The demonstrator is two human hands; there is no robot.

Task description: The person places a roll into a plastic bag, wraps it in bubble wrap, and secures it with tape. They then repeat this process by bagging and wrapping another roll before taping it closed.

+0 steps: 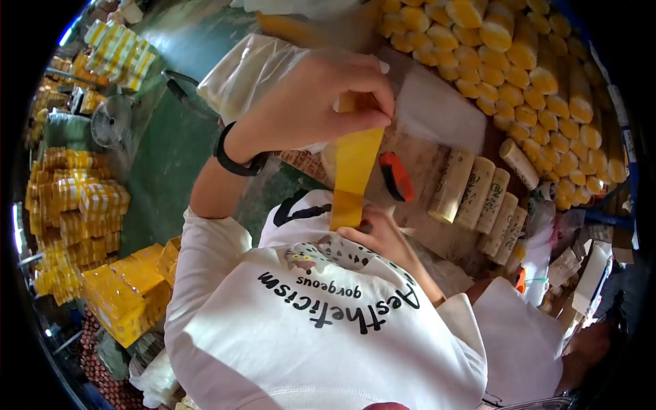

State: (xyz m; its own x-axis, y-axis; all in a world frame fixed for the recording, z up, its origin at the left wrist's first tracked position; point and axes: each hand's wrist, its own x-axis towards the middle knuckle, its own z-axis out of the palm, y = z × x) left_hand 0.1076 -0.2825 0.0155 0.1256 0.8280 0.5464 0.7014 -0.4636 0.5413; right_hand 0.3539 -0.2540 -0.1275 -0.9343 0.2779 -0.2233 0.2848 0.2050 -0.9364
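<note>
My left hand (335, 96), with a black band on its wrist, is raised and pinches the upper end of a yellow tape strip (357, 164). The strip hangs taut down to my right hand (383, 236), whose fingers are closed on its lower end close to my white shirt. An orange and black object (396, 176) lies just right of the strip. Behind my left wrist is a clear plastic bag (249, 72) with pale contents.
Wrapped rolls (471, 195) with handwriting lie on the work surface at right. Yellow-ended rolls (526, 82) are stacked behind them. Yellow-taped parcels (133, 290) and other stacks stand at left. At lower right, another person's arm (588, 352) shows.
</note>
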